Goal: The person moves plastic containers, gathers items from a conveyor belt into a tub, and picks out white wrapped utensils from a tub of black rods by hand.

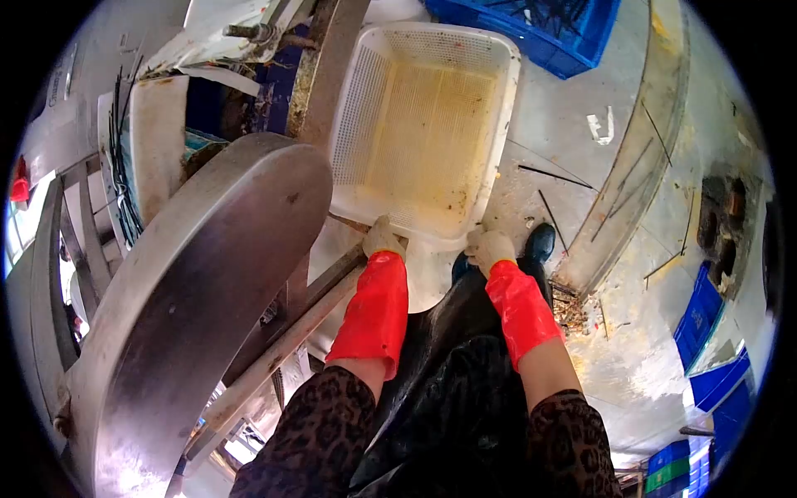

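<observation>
A white perforated plastic basket [432,133], with yellowish stains and small specks on its bottom, stands in the upper middle of the head view. My left hand [384,238], in a pale glove with a red sleeve cuff, is closed at the basket's near left edge. At the near right corner my right hand [490,248], gloved the same way, has its fingers curled on the rim. Both hands appear to hold the basket's near rim; their fingertips are partly hidden.
A large metal machine with a rounded top [207,274] stands close on my left, beside a metal frame. A blue crate [531,33] is beyond the basket. Dark sticks [556,176] and debris lie on the wet floor at right, near my boots [540,242]. More blue crates [699,319] stand far right.
</observation>
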`<move>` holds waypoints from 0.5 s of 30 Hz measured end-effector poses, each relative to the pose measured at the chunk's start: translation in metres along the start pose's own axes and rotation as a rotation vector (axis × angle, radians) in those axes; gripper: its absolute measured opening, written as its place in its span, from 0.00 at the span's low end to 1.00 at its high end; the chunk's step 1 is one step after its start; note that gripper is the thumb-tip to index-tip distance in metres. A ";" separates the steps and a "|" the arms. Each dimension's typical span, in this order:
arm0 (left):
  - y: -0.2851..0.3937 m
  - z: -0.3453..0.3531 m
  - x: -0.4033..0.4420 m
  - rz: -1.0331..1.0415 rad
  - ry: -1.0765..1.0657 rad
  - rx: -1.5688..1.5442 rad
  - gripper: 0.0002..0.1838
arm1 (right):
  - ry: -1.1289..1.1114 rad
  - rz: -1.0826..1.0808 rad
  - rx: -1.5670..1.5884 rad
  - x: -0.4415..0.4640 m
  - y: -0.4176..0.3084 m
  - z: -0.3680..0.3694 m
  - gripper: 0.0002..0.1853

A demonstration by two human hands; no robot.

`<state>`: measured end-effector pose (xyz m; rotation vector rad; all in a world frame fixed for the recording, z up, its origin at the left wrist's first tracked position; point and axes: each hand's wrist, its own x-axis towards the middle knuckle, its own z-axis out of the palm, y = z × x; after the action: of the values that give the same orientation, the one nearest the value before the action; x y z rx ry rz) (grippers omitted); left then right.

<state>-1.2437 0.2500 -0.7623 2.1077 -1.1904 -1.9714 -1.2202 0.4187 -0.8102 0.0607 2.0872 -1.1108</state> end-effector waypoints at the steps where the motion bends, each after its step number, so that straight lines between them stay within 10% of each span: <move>1: 0.002 0.004 0.008 0.032 0.082 0.041 0.10 | -0.113 -0.125 -0.289 0.020 0.009 0.011 0.14; 3: -0.001 0.006 0.017 0.031 0.072 0.113 0.11 | -0.238 -0.263 -0.579 0.050 0.026 0.034 0.12; 5: -0.020 0.003 0.020 0.013 0.016 0.285 0.12 | -0.158 -0.036 1.196 0.069 0.045 0.055 0.14; 8: -0.040 -0.004 0.002 -0.017 -0.033 0.453 0.13 | 0.028 0.049 0.543 0.079 -0.030 0.032 0.07; 15: 0.016 0.017 -0.196 -0.228 -0.207 0.204 0.07 | 0.089 0.223 0.281 -0.074 -0.133 -0.125 0.22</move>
<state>-1.2492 0.3505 -0.5923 2.2716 -1.2842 -2.3056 -1.2913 0.4486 -0.6289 0.4752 1.9304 -1.2720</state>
